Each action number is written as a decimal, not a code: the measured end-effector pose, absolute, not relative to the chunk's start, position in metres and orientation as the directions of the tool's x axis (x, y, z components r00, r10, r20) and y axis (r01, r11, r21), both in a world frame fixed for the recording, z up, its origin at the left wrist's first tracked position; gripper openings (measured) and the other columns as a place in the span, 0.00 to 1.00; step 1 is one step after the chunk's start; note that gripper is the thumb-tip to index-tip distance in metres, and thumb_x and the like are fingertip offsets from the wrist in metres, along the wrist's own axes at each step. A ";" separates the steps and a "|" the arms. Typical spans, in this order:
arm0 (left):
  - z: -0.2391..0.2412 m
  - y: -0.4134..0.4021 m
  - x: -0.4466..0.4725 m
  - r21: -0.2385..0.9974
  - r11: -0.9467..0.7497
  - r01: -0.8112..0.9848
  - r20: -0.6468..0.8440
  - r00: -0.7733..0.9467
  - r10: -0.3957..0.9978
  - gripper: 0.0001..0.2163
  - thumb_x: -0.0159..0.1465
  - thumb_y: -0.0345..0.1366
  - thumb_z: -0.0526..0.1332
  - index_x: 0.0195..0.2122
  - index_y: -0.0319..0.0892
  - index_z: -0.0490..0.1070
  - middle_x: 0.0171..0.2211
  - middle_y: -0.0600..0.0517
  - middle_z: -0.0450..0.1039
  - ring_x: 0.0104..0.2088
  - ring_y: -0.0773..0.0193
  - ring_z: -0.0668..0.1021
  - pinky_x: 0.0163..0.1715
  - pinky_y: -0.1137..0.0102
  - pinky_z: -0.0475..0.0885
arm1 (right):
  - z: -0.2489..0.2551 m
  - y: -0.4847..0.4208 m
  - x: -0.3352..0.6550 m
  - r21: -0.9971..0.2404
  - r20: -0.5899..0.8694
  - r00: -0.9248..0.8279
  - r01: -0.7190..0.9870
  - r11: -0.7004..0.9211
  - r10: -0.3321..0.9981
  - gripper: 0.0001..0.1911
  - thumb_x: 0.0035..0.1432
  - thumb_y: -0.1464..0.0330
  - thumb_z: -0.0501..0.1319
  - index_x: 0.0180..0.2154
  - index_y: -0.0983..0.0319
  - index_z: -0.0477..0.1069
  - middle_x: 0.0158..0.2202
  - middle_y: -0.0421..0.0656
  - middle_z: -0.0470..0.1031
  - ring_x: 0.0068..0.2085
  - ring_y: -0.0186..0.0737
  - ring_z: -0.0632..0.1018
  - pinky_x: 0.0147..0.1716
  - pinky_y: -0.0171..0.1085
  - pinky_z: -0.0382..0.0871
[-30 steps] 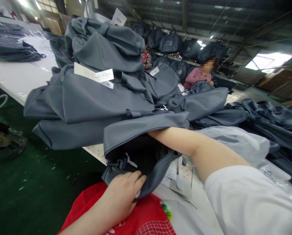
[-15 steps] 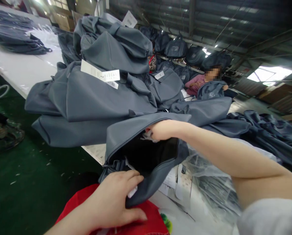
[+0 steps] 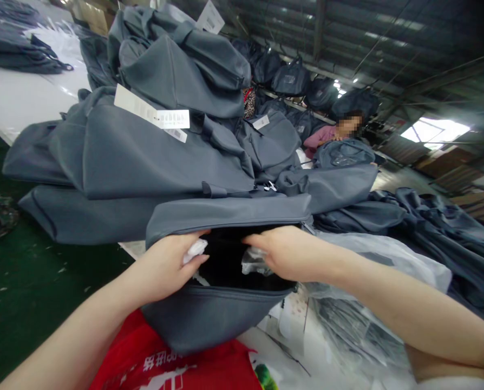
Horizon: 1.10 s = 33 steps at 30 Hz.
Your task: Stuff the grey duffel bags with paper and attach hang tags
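Note:
An unzipped grey-blue duffel bag (image 3: 221, 319) lies in front of me, its mouth gaping and its inside dark. Reaching in at the left end of the opening, my left hand (image 3: 172, 262) is closed around a crumpled white wad (image 3: 195, 250), which looks like paper or thin plastic. From the right side, my right hand (image 3: 285, 252) dips into the same opening, closed on a crumpled, translucent whitish piece (image 3: 255, 261). Part of that piece and some right fingertips are hidden in the shadow.
Stuffed grey-blue bags with tags (image 3: 144, 157) are piled right behind. Clear plastic sheeting (image 3: 388, 260) and unfilled dark bags (image 3: 440, 238) lie at right. A red apron (image 3: 209, 368) covers my lap. A co-worker (image 3: 323, 135) handles a bag farther back.
My left hand has gone from the bag's near edge into the opening, holding the white wad. The bag's mouth has turned to face me more squarely. My right hand stays inside.

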<state>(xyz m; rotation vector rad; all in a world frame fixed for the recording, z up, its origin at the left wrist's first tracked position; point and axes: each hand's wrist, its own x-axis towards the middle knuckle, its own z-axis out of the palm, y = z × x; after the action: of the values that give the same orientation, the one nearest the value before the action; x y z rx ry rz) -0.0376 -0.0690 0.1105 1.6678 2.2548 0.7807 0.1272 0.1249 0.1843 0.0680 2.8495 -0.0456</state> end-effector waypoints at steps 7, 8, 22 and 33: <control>0.182 -0.086 -0.057 0.906 0.214 0.365 0.040 -0.578 0.815 0.16 0.58 0.50 0.61 0.40 0.44 0.77 0.23 0.53 0.73 0.20 0.67 0.71 0.17 0.75 0.65 | 0.215 0.168 0.167 -0.306 0.402 -0.803 0.335 0.891 0.440 0.19 0.60 0.57 0.54 0.23 0.60 0.68 0.19 0.39 0.65 0.22 0.35 0.67 0.23 0.34 0.57; 0.190 -0.081 -0.058 0.906 0.218 0.364 0.046 -0.597 0.801 0.18 0.58 0.52 0.60 0.37 0.43 0.78 0.20 0.54 0.70 0.18 0.68 0.68 0.15 0.75 0.61 | 0.213 0.175 0.175 -0.346 0.419 -0.763 0.368 0.863 0.493 0.22 0.60 0.54 0.54 0.20 0.60 0.65 0.17 0.38 0.60 0.20 0.34 0.64 0.21 0.34 0.54; 0.220 0.123 0.031 -0.059 -0.220 0.974 0.158 0.227 0.961 0.20 0.56 0.51 0.63 0.44 0.44 0.76 0.37 0.45 0.79 0.40 0.53 0.79 0.38 0.66 0.71 | 0.163 0.220 0.229 -0.336 0.154 -0.755 0.567 0.752 0.638 0.23 0.55 0.65 0.61 0.52 0.60 0.66 0.44 0.46 0.77 0.45 0.46 0.77 0.43 0.39 0.68; 0.210 0.153 0.051 -0.180 -0.271 0.946 0.116 0.294 0.949 0.14 0.62 0.36 0.54 0.41 0.37 0.77 0.41 0.41 0.78 0.45 0.51 0.77 0.45 0.63 0.67 | 0.143 0.240 0.206 -0.200 0.236 -0.829 0.469 0.860 0.507 0.36 0.50 0.56 0.65 0.58 0.59 0.61 0.38 0.44 0.78 0.36 0.46 0.78 0.33 0.36 0.65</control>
<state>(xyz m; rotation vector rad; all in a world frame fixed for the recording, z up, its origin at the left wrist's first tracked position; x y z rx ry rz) 0.0509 0.1534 0.2097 2.6910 2.0063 -0.0243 0.2060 0.2400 0.1433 0.8855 3.3013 -0.2311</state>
